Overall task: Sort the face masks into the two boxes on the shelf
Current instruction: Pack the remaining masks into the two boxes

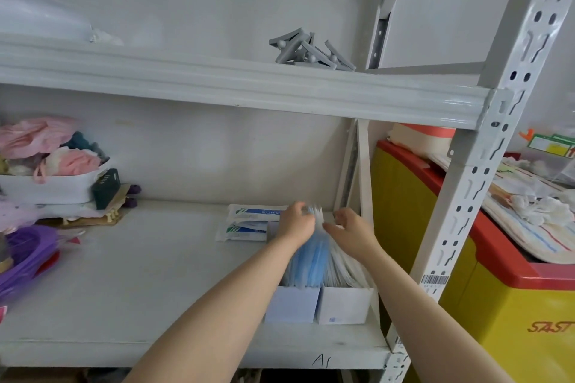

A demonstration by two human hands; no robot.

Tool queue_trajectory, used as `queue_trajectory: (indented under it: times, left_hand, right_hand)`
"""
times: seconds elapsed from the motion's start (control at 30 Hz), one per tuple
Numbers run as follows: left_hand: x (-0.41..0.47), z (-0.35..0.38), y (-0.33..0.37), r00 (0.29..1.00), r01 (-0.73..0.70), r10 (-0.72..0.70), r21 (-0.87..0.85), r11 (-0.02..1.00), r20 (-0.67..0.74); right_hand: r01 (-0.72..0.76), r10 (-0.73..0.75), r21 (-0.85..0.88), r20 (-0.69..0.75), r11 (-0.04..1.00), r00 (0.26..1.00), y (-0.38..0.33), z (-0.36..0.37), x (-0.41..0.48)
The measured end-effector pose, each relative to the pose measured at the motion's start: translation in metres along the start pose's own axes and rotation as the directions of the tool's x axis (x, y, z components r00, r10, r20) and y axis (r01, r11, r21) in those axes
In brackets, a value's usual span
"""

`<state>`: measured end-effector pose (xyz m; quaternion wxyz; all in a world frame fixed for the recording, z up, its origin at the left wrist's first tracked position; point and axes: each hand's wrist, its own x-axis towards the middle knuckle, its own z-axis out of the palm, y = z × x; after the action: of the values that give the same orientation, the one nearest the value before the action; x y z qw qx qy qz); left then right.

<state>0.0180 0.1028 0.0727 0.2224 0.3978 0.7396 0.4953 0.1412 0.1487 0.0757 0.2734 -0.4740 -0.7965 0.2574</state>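
1. Head view: two white cardboard boxes stand side by side at the right end of a pale grey metal shelf (pixel 130 274). The left box (pixel 292 305) is packed with upright light-blue face masks (pixel 311 261); the right box (pixel 343 305) is packed with white face masks (pixel 345 270).
2. The left hand (pixel 295 222) reaches over the far end of the blue masks, fingers curled round a blurred blue-white mask edge, pinching it.
3. The right hand (pixel 350 227) hovers just beside it over the white masks, fingers bent and partly spread; I cannot tell whether it grips anything.
4. Sealed white mask packets with blue-green print (pixel 249 221) lie flat behind the boxes, to the left of the left hand.
5. A white basket of pink cloth (pixel 49 186) sits at the far left.
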Motion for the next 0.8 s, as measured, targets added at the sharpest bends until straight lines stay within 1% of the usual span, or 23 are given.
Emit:
queue_trajectory:
  times: [0.07, 0.1, 0.13, 0.23, 0.33, 0.4, 0.47, 0.53, 0.67, 0.8]
  left_hand:
    - [0.020, -0.001, 0.006, 0.980, 0.174, -0.183, -0.108, 0.979, -0.080]
    - [0.027, -0.004, 0.008, 0.968, 0.219, -0.231, -0.114, 0.969, -0.102]
    - [0.035, -0.005, 0.009, 0.966, 0.232, -0.239, -0.080, 0.969, -0.098]
    - [0.049, -0.001, 0.007, 0.970, 0.241, -0.241, 0.014, 0.970, -0.020]
    - [0.055, 0.012, 0.002, 0.960, 0.268, -0.270, 0.034, 0.963, 0.075]
    - [0.057, 0.020, 0.000, 0.968, 0.237, -0.241, 0.058, 0.970, 0.072]
    - [0.055, 0.024, 0.002, 0.981, 0.192, -0.195, 0.095, 0.977, 0.018]
    - [0.051, 0.023, 0.005, 0.985, 0.173, -0.173, 0.068, 0.982, -0.009]
    - [0.045, 0.022, 0.008, 0.984, 0.175, -0.176, -0.053, 0.983, -0.010]
    - [0.043, 0.016, 0.006, 0.982, 0.185, -0.187, -0.157, 0.970, 0.000]
  right_hand:
    - [-0.032, 0.032, -0.045, 0.020, 0.998, 0.999, -0.004, 0.004, 0.012]
    - [-0.053, 0.054, -0.044, 0.028, 0.998, 0.998, -0.004, 0.006, 0.019]
    - [-0.072, 0.073, -0.032, 0.039, 0.997, 0.997, -0.005, 0.009, 0.026]
    - [-0.117, 0.117, -0.008, 0.077, 0.993, 0.990, -0.005, 0.019, 0.036]
    - [-0.176, 0.174, 0.028, 0.061, 0.984, 0.983, -0.002, 0.032, 0.038]
    - [-0.190, 0.189, 0.015, 0.061, 0.982, 0.980, -0.002, 0.034, 0.038]
    - [-0.189, 0.189, 0.000, 0.072, 0.982, 0.979, -0.002, 0.030, 0.038]
    - [-0.188, 0.186, 0.029, 0.061, 0.982, 0.981, -0.002, 0.024, 0.035]
    - [-0.202, 0.197, 0.123, 0.053, 0.972, 0.979, -0.001, 0.019, 0.032]
    - [-0.206, 0.199, 0.124, 0.064, 0.971, 0.978, -0.001, 0.018, 0.028]
